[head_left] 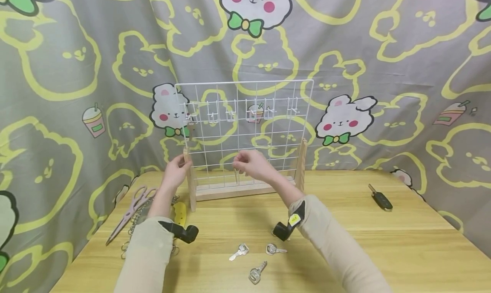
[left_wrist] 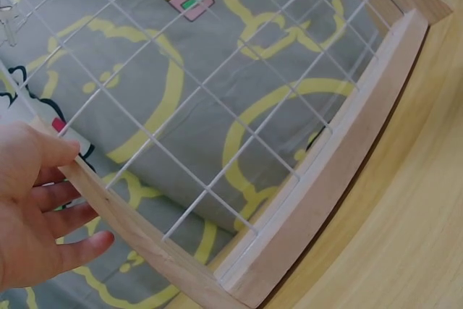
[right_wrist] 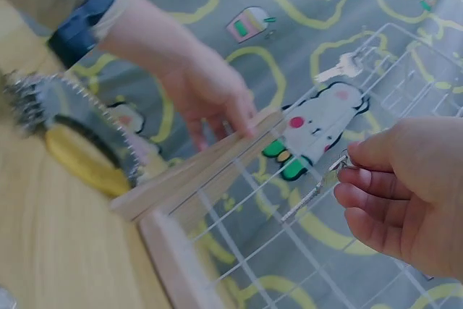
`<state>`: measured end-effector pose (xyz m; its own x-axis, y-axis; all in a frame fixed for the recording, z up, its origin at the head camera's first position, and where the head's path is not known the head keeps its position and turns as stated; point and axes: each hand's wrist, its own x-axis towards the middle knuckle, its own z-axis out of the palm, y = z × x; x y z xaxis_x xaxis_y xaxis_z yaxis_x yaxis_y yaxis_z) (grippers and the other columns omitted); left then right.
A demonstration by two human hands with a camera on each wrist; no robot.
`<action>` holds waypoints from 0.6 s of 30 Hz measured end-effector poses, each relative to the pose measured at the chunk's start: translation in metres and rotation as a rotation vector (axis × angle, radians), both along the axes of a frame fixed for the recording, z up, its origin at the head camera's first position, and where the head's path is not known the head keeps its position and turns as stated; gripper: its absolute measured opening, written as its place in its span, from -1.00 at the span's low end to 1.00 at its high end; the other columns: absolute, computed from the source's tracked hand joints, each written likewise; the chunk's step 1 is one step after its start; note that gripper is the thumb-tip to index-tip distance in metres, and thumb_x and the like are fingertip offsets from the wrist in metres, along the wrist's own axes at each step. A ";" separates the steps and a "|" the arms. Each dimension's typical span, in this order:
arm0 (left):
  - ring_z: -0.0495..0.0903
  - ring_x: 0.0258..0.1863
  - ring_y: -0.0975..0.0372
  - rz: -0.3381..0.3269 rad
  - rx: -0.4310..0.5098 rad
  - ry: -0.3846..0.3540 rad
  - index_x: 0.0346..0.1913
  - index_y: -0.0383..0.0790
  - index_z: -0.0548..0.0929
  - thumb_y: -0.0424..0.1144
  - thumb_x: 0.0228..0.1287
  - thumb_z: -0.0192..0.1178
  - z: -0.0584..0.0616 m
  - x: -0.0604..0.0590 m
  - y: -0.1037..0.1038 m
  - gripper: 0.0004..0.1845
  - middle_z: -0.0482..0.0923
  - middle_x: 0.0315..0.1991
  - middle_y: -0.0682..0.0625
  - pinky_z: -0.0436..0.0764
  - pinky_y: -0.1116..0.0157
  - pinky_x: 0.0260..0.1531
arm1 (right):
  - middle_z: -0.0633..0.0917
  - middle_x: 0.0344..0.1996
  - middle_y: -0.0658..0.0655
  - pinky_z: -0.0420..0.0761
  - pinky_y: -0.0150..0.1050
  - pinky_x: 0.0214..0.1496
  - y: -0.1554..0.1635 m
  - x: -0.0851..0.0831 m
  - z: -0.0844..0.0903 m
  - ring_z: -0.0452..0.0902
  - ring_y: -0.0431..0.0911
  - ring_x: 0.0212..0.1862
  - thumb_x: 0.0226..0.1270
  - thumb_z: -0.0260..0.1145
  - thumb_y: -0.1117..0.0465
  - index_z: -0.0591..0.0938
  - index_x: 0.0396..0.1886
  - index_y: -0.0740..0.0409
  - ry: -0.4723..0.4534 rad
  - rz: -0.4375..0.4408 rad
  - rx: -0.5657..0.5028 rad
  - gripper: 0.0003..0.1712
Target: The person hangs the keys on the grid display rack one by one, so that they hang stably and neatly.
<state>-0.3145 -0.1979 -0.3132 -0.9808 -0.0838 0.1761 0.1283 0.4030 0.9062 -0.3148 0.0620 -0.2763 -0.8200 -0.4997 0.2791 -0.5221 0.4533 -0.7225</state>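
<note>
A white wire grid rack stands on a wooden base point(head_left: 238, 191), with several hooks along its upper part. My left hand point(head_left: 175, 171) grips the top of the rack's left wooden post point(left_wrist: 119, 211), thumb on the near side and fingers beyond it. In front of the grid, my right hand point(head_left: 255, 163) pinches a silver key point(right_wrist: 315, 193) between thumb and forefinger, its blade pointing down. Another key point(right_wrist: 341, 69) hangs from the leftmost hook. Three silver keys, one point(head_left: 239, 251) at left, one point(head_left: 275, 249) at right and one point(head_left: 258, 272) nearer, lie on the table.
Purple-handled scissors point(head_left: 132, 210) lie at the left, beside a heap of metal rings and chain partly behind my left forearm. A yellow-edged item point(right_wrist: 83, 161) lies by the chain. A black car key point(head_left: 380, 199) rests at the right. A patterned cloth hangs behind the rack.
</note>
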 end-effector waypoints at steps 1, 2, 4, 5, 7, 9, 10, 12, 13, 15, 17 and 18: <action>0.14 0.31 -0.13 0.000 -0.001 0.000 0.39 -0.42 0.05 -0.27 0.42 -0.09 0.000 0.000 0.000 -0.43 0.12 0.33 -0.36 0.15 -0.03 0.30 | 0.63 -0.45 0.10 0.63 -0.20 -0.35 -0.001 -0.001 0.004 0.57 0.01 -0.34 0.33 0.18 0.20 0.57 -0.31 0.19 0.005 -0.002 -0.002 -0.87; 0.14 0.31 -0.13 -0.001 0.000 -0.001 0.39 -0.42 0.05 -0.27 0.42 -0.09 0.000 0.000 0.000 -0.43 0.12 0.33 -0.36 0.14 -0.03 0.30 | 0.63 -0.45 0.10 0.62 -0.22 -0.36 -0.002 -0.002 0.008 0.57 0.00 -0.34 0.33 0.18 0.21 0.57 -0.31 0.19 0.013 -0.005 -0.004 -0.87; 0.13 0.31 -0.13 -0.003 0.003 -0.004 0.39 -0.42 0.04 -0.28 0.42 -0.10 0.000 0.000 0.000 -0.43 0.11 0.34 -0.36 0.14 -0.03 0.30 | 0.63 -0.44 0.11 0.60 -0.28 -0.39 -0.006 -0.004 0.015 0.56 -0.06 -0.37 0.34 0.18 0.20 0.57 -0.30 0.19 0.029 -0.011 0.003 -0.86; 0.13 0.31 -0.13 -0.004 0.003 -0.005 0.39 -0.42 0.04 -0.28 0.42 -0.10 0.001 0.001 0.001 -0.43 0.11 0.34 -0.36 0.14 -0.04 0.30 | 0.63 -0.44 0.11 0.58 -0.31 -0.40 -0.007 -0.005 0.018 0.55 -0.08 -0.37 0.34 0.18 0.19 0.57 -0.30 0.18 0.037 -0.014 0.006 -0.86; 0.13 0.32 -0.13 -0.004 0.004 -0.007 0.39 -0.42 0.04 -0.28 0.42 -0.10 0.001 0.001 0.001 -0.43 0.11 0.34 -0.36 0.14 -0.04 0.30 | 0.63 -0.44 0.12 0.56 -0.33 -0.41 -0.011 -0.006 0.024 0.55 -0.09 -0.38 0.34 0.18 0.18 0.58 -0.31 0.17 0.049 -0.016 0.008 -0.86; 0.13 0.31 -0.14 -0.005 0.003 -0.007 0.39 -0.42 0.03 -0.29 0.42 -0.10 0.002 0.002 0.001 -0.43 0.11 0.34 -0.36 0.14 -0.04 0.30 | 0.64 -0.45 0.11 0.55 -0.33 -0.42 -0.015 -0.007 0.030 0.55 -0.08 -0.38 0.35 0.18 0.17 0.58 -0.30 0.16 0.064 -0.016 0.007 -0.85; 0.13 0.31 -0.14 -0.006 0.003 -0.006 0.39 -0.42 0.03 -0.30 0.42 -0.10 0.002 0.002 0.001 -0.43 0.10 0.34 -0.37 0.14 -0.05 0.30 | 0.63 -0.46 0.11 0.55 -0.32 -0.42 -0.017 -0.007 0.033 0.55 -0.06 -0.38 0.35 0.18 0.17 0.58 -0.31 0.16 0.069 -0.014 0.001 -0.85; 0.13 0.31 -0.14 -0.005 0.005 -0.007 0.39 -0.42 0.03 -0.29 0.42 -0.10 0.002 0.002 0.002 -0.43 0.11 0.34 -0.37 0.13 -0.05 0.30 | 0.64 -0.48 0.09 0.57 -0.31 -0.42 -0.021 -0.007 0.039 0.56 -0.04 -0.38 0.35 0.18 0.17 0.58 -0.31 0.15 0.084 -0.011 -0.010 -0.86; 0.13 0.31 -0.14 -0.005 0.006 -0.007 0.39 -0.42 0.03 -0.29 0.42 -0.10 0.003 0.002 0.002 -0.43 0.11 0.34 -0.36 0.13 -0.05 0.30 | 0.63 -0.49 0.08 0.58 -0.31 -0.42 -0.023 -0.006 0.042 0.57 -0.03 -0.38 0.35 0.18 0.18 0.58 -0.30 0.15 0.086 -0.008 -0.016 -0.86; 0.13 0.32 -0.14 -0.005 0.009 -0.008 0.39 -0.42 0.03 -0.29 0.42 -0.11 0.003 0.002 0.002 -0.43 0.11 0.34 -0.36 0.13 -0.05 0.30 | 0.63 -0.48 0.11 0.58 -0.32 -0.43 -0.026 -0.007 0.048 0.57 -0.01 -0.38 0.35 0.18 0.18 0.57 -0.30 0.16 0.093 -0.009 -0.026 -0.87; 0.13 0.32 -0.13 -0.005 0.011 -0.008 0.39 -0.42 0.03 -0.29 0.42 -0.11 0.003 0.002 0.001 -0.43 0.11 0.34 -0.36 0.13 -0.04 0.30 | 0.63 -0.47 0.12 0.59 -0.33 -0.42 -0.030 -0.007 0.053 0.57 -0.02 -0.38 0.35 0.18 0.18 0.57 -0.30 0.16 0.102 -0.012 -0.036 -0.86; 0.13 0.31 -0.14 -0.006 0.010 -0.007 0.39 -0.42 0.03 -0.29 0.42 -0.11 0.003 0.002 0.001 -0.43 0.11 0.34 -0.36 0.13 -0.04 0.30 | 0.63 -0.47 0.13 0.58 -0.33 -0.43 -0.032 -0.007 0.055 0.57 -0.02 -0.38 0.35 0.18 0.17 0.57 -0.29 0.16 0.109 -0.015 -0.041 -0.86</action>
<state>-0.3122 -0.1966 -0.3106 -0.9825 -0.0800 0.1684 0.1241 0.3936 0.9109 -0.3223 0.0299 -0.2209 -0.7911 -0.4739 0.3868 -0.5917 0.4325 -0.6803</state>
